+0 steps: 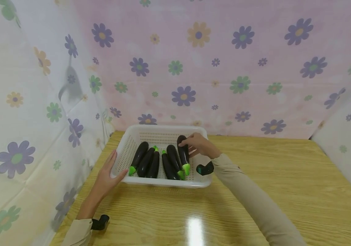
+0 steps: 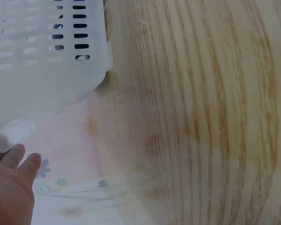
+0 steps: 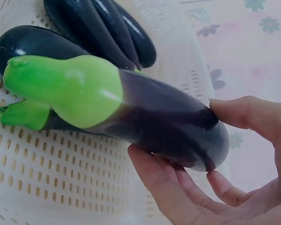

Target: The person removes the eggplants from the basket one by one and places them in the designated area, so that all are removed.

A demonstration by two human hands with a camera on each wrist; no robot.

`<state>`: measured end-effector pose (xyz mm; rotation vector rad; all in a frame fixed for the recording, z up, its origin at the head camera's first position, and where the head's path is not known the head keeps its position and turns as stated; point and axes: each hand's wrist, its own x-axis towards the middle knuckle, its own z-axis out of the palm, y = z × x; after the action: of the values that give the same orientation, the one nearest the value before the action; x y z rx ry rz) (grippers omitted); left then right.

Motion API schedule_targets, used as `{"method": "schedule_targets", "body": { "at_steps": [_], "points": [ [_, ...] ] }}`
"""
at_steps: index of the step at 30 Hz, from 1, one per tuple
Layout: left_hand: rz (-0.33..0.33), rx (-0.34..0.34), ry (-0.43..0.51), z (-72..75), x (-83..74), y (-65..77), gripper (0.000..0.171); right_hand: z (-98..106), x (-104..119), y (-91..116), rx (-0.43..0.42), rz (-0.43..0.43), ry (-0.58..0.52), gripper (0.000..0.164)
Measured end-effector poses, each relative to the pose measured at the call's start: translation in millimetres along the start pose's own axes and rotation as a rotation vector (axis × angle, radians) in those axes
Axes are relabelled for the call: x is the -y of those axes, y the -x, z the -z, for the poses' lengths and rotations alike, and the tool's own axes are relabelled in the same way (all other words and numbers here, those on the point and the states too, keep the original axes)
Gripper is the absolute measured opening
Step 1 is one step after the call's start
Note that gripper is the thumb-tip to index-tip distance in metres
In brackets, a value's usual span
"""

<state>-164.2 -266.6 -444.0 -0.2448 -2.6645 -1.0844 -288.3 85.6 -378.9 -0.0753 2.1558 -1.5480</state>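
Observation:
My right hand grips a dark purple eggplant by its blunt end, thumb on one side and fingers on the other. Close up in the right wrist view, this eggplant has its bright green cap pointing away from the hand. It is over the right part of a white perforated plastic basket, where several more eggplants lie side by side. My left hand is at the basket's left near corner, fingers and thumb spread and fairly straight against the rim.
The basket stands on a wood-grain table, close to the flower-printed cloth behind it. More such cloth hangs along the left side.

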Motion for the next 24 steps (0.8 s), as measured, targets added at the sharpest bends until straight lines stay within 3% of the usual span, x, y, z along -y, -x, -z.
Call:
{"method": "schedule_targets", "body": {
  "at_steps": [10,24],
  "points": [
    [0.006,0.007,0.009,-0.5,1.8,-0.1,0.087,18,2,13,0.013,0.002,-0.083,0.065],
    [0.010,0.011,0.016,-1.1,4.2,-0.5,0.086,35,-1,26,0.027,0.057,-0.169,0.068]
  ]
}}
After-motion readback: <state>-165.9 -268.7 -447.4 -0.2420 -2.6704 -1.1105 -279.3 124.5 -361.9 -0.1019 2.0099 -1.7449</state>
